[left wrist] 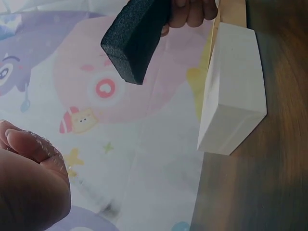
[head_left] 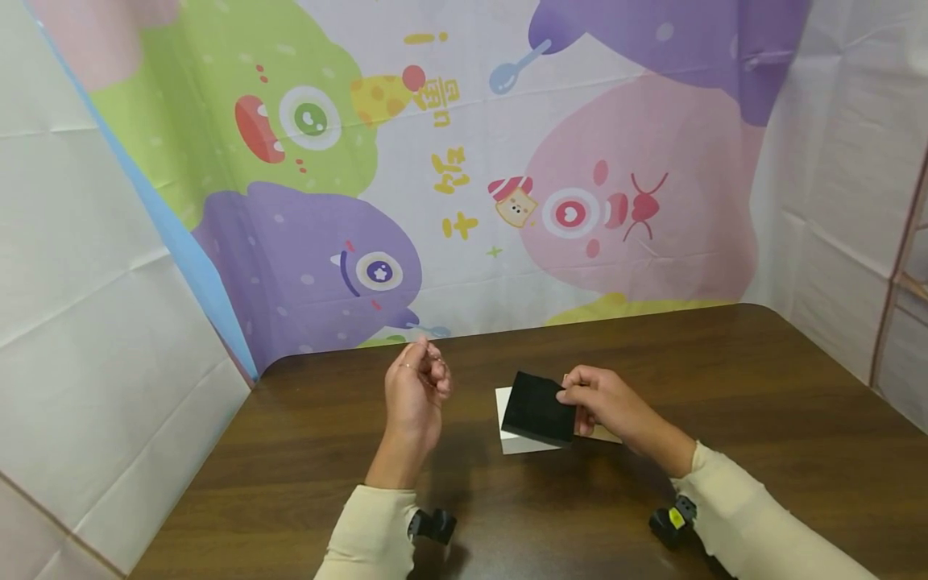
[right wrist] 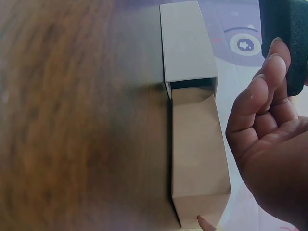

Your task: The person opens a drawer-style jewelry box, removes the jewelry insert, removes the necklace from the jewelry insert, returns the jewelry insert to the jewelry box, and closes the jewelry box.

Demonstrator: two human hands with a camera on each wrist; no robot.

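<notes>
right hand: fingers clamped on black block above white box, toward far edge of tabletop; left hand: curled round chain.

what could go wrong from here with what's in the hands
The right hand grips the black block near one edge, so it might tip or drop, perhaps knocking the white box. The thin, shiny strand at the left hand could slip off or tangle.
</notes>
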